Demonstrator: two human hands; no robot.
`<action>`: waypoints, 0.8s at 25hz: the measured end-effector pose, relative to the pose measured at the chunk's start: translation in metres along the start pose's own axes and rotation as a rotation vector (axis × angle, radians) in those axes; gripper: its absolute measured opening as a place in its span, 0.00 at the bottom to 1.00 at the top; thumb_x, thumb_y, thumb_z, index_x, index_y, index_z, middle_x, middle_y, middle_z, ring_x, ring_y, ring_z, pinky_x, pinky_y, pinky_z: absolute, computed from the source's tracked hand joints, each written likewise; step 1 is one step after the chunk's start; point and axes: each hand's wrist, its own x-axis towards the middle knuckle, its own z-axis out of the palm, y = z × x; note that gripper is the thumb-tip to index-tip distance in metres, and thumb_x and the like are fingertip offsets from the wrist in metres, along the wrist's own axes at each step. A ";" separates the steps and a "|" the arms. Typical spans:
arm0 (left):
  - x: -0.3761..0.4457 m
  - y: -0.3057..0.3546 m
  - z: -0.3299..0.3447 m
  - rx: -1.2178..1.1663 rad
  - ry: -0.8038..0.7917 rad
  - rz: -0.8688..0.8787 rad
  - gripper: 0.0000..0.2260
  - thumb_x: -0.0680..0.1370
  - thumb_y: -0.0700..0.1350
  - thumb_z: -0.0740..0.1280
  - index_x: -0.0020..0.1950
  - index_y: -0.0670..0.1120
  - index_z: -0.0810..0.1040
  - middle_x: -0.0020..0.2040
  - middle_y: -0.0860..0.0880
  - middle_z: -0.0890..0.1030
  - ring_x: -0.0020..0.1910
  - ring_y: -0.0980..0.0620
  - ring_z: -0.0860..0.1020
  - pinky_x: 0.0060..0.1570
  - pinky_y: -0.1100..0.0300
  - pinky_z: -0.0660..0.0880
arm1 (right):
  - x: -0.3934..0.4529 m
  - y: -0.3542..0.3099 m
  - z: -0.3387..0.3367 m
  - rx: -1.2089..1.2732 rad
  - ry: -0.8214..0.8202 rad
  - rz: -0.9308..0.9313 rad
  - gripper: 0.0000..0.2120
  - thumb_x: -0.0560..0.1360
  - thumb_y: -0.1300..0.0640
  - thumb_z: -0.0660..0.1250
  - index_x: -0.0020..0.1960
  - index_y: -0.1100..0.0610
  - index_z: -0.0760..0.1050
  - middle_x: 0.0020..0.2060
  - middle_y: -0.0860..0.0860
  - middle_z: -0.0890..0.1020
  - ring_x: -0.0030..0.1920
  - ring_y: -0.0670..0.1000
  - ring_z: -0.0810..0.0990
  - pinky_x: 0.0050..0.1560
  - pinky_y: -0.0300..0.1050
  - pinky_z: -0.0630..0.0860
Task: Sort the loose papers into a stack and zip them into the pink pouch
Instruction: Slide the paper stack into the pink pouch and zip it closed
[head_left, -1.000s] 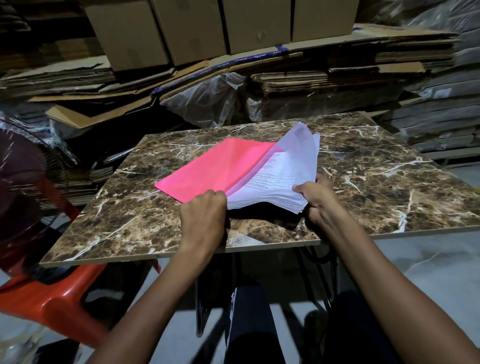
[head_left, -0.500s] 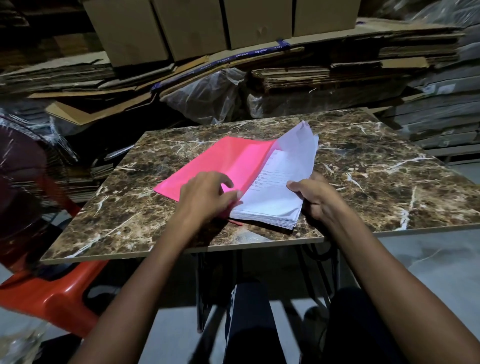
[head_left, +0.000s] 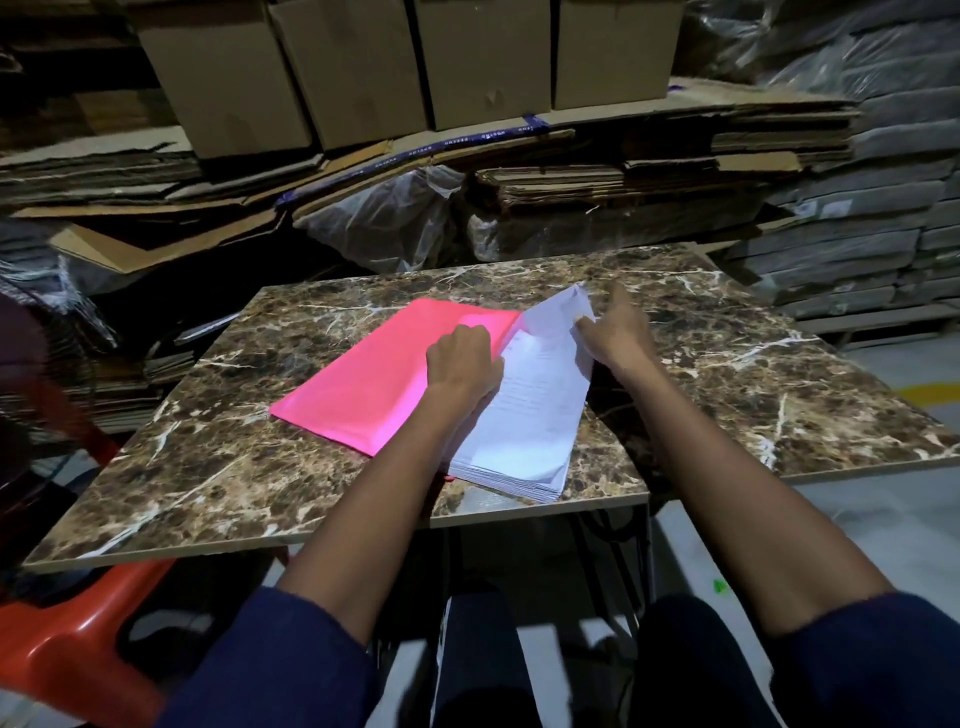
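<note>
**Q:** What lies nearest you?

**A:** My two forearms in rolled dark-blue sleeves (head_left: 291, 660), reaching out over the near edge of a brown marble-patterned table (head_left: 218, 467). An orange plastic chair (head_left: 62, 644) sits low to my left.

**Q:** And on the table?

**A:** A thick stack of white papers (head_left: 524, 431), its near end fanned at the table edge, its far part tucked against the pink pouch (head_left: 374, 379) that lies flat to its left.

**Q:** What are your hands doing?

**A:** My left hand (head_left: 462, 364) rests at the pouch's open edge, knuckles up and fingers curled under where pouch meets paper; whether they pinch the flap, I cannot tell. My right hand (head_left: 613, 332) is at the stack's far corner, thumb and fingers pinching the lifted top sheets.

**Q:** Beyond that?

**A:** Flattened cardboard (head_left: 156, 171) in heaps, with closed boxes (head_left: 358, 67) on top.
</note>
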 end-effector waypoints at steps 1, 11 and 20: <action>0.001 0.003 0.002 0.019 0.025 0.010 0.07 0.79 0.46 0.66 0.47 0.42 0.77 0.49 0.42 0.80 0.49 0.38 0.80 0.40 0.53 0.68 | 0.007 -0.001 0.008 -0.013 -0.014 -0.071 0.28 0.79 0.51 0.66 0.76 0.49 0.63 0.69 0.59 0.74 0.67 0.63 0.74 0.63 0.58 0.75; 0.026 0.012 0.012 -0.053 0.098 0.015 0.05 0.77 0.40 0.65 0.41 0.43 0.73 0.43 0.43 0.77 0.45 0.39 0.78 0.39 0.53 0.67 | 0.050 -0.007 0.031 -0.587 -0.140 -0.103 0.17 0.75 0.53 0.70 0.63 0.49 0.80 0.67 0.56 0.77 0.71 0.62 0.69 0.67 0.61 0.69; 0.036 0.003 0.024 -0.195 0.055 0.006 0.12 0.75 0.42 0.68 0.32 0.39 0.76 0.28 0.47 0.70 0.32 0.42 0.72 0.32 0.56 0.64 | 0.044 0.020 0.039 -0.073 0.044 -0.086 0.21 0.75 0.49 0.72 0.67 0.54 0.78 0.59 0.57 0.82 0.65 0.62 0.77 0.64 0.55 0.74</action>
